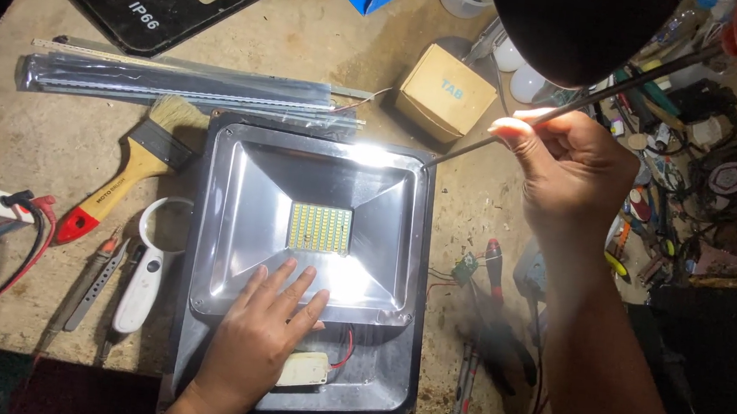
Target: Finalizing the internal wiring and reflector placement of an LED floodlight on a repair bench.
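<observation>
Floodlight housing (303,263) is steadied by the flat, open left hand (257,343) on its reflector; the right hand (569,166) pinches a thin rod (569,102) toward its upper-right corner, needing careful aim.

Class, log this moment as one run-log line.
left hand: flat on floodlight reflector | right hand: holds thin rod, tip at housing's top right corner | LED panel: centre | paintbrush: left
</observation>
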